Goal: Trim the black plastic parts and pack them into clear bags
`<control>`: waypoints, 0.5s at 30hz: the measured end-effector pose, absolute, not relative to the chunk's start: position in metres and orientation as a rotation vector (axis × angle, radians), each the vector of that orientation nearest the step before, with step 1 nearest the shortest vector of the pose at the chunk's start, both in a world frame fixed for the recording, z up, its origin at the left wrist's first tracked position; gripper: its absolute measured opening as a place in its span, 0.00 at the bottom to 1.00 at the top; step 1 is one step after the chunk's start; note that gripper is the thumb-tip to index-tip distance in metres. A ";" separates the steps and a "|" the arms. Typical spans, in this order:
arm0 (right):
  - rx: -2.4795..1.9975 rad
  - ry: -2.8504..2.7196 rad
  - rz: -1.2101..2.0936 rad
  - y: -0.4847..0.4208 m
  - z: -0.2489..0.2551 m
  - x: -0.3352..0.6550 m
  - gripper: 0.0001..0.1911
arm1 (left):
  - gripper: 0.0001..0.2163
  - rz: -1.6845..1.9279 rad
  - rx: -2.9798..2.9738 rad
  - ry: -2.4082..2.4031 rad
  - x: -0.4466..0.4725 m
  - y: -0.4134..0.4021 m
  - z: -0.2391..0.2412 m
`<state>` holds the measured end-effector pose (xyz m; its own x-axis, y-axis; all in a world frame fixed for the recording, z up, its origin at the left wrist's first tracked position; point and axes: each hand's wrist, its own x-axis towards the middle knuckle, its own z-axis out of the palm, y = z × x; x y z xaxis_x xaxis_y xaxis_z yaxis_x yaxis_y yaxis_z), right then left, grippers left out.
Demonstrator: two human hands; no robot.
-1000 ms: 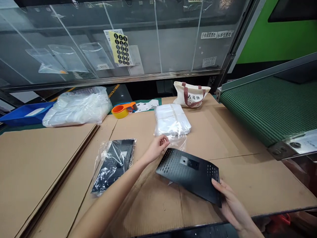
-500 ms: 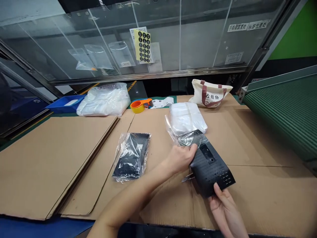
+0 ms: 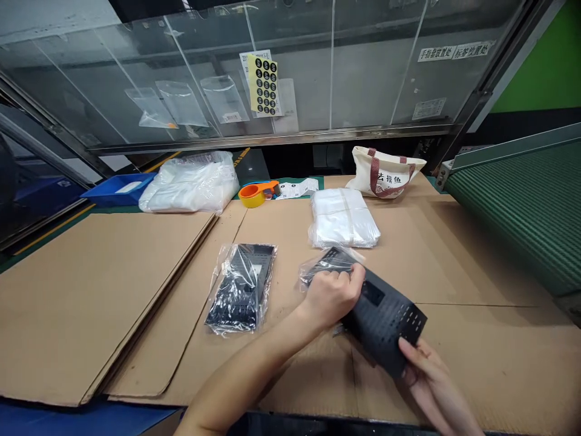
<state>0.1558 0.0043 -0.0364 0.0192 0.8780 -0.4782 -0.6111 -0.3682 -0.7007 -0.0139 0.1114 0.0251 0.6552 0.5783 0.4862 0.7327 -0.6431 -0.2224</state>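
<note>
A black perforated plastic panel [image 3: 385, 318] lies tilted above the cardboard near the front edge. My right hand [image 3: 424, 372] grips its near end. Over the panel's far end is a clear plastic bag [image 3: 324, 263], and my left hand [image 3: 333, 293] is closed on the bag's mouth there. Another black panel wrapped in a clear bag [image 3: 241, 286] rests flat on the cardboard to the left. A stack of empty clear bags [image 3: 342, 217] sits just beyond my hands.
Cardboard sheets [image 3: 113, 284] cover the table. At the back stand a blue tray [image 3: 118, 188], a bulky white plastic bundle [image 3: 190, 181], an orange tape dispenser [image 3: 256, 192] and a canvas tote [image 3: 385, 172]. A green conveyor belt [image 3: 521, 200] runs along the right.
My left hand took a clear bag from the stack and drew it over the panel's far end. The panel turned end-on and swung slightly left; the view shifted left.
</note>
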 end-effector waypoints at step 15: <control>-1.003 -0.295 1.644 0.007 -0.035 0.121 0.14 | 0.10 -0.836 -2.470 -0.832 0.002 0.083 0.023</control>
